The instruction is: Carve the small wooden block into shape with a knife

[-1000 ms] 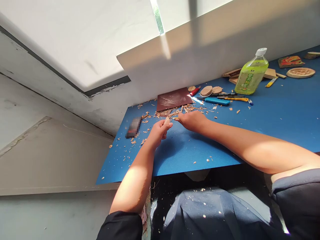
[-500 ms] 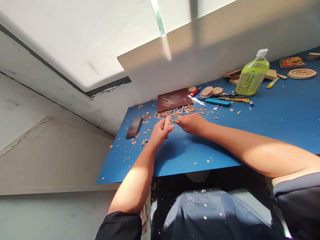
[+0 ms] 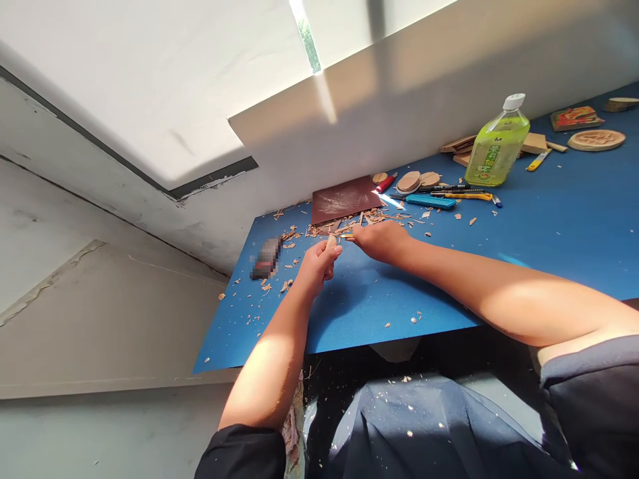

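My left hand (image 3: 315, 265) is closed around a small pale piece of wood (image 3: 331, 241), whose upper end shows above the thumb. Just to its right, my right hand (image 3: 382, 241) grips a slim yellow-handled knife (image 3: 349, 236). The knife's tip points left at the wood and lies very close to it; I cannot tell whether they touch. Most of the handle is hidden in my fingers. Both hands are held over the blue table (image 3: 449, 279), in front of a heap of wood shavings (image 3: 372, 217).
A dark red sheet (image 3: 344, 199) lies behind the shavings. To the right are a blue cutter (image 3: 430, 201), a yellow cutter (image 3: 469, 195), wooden discs (image 3: 409, 181) and a bottle of green drink (image 3: 499, 148). A blurred dark object (image 3: 267, 258) lies at left.
The piece of wood has tilted in my left hand and shows less above the thumb. My right hand has turned slightly, showing more of the yellow handle. The whole view has shifted a little.
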Tool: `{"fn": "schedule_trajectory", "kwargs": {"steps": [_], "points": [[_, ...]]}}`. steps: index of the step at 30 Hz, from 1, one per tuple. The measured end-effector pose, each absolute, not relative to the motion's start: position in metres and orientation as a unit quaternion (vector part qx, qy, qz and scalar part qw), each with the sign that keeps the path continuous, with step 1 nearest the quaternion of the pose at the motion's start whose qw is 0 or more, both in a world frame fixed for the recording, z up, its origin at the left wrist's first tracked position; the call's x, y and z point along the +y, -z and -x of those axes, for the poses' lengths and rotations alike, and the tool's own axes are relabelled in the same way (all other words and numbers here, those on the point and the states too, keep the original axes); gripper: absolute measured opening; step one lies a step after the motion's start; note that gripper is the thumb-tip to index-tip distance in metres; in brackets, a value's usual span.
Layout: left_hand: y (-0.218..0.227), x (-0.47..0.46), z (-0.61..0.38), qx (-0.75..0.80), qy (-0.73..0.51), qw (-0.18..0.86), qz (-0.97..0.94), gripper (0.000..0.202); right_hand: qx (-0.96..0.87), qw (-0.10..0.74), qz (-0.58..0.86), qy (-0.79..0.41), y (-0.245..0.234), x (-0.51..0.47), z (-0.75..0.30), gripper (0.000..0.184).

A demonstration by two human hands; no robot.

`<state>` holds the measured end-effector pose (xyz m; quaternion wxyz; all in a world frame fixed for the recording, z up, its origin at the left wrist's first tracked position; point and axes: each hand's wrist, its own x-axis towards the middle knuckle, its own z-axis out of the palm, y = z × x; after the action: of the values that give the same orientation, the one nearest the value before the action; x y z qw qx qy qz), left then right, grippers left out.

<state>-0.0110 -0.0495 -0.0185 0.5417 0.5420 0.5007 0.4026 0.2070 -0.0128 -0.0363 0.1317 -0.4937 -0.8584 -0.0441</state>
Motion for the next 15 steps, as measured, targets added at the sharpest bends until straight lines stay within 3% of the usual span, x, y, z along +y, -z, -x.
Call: {"fn": "schedule_trajectory", "kwargs": {"steps": [10, 15], "points": [[0.022, -0.048, 0.014, 0.473, -0.403, 0.538, -0.569, 0.056, -0.882, 0.141, 0.446, -0.057, 0.033, -0.017, -0.207, 0.063], [0.022, -0.052, 0.009, 0.463, -0.419, 0.55, -0.554, 0.051, -0.871, 0.137, 0.47, -0.034, 0.032, -0.022, -0.203, 0.062]]}}
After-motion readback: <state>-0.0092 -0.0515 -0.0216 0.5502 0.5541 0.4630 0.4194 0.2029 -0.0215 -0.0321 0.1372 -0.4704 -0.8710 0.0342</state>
